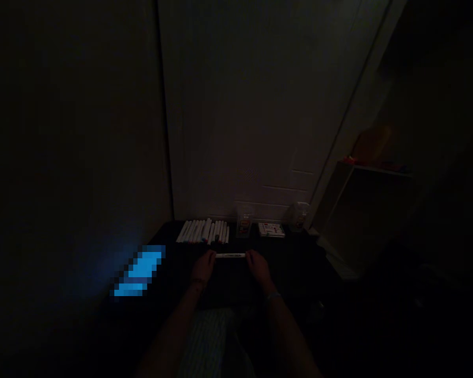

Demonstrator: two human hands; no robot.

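Observation:
A white marker pen (pixel 230 255) is held level over the dark table (pixel 299 262), one end in each hand. My left hand (pixel 204 265) is closed on its left end. On the right end, my right hand (pixel 259 266) is closed too. Just beyond the hands lies a row of several white markers (pixel 199 231), side by side. Right of that row stands a clear plastic case (pixel 244 224) with a label. Next to it a flat pack of white markers (pixel 271 230) lies on the table. The dim light hides finer details of the fingers.
A bright blue screen (pixel 142 270), pixelated, is at the table's left side. Another clear case (pixel 300 216) stands at the back right corner. A pale panel (pixel 244 131) rises behind the table. To the right is a box-like shelf (pixel 362 210) with an orange object (pixel 372 143) on top.

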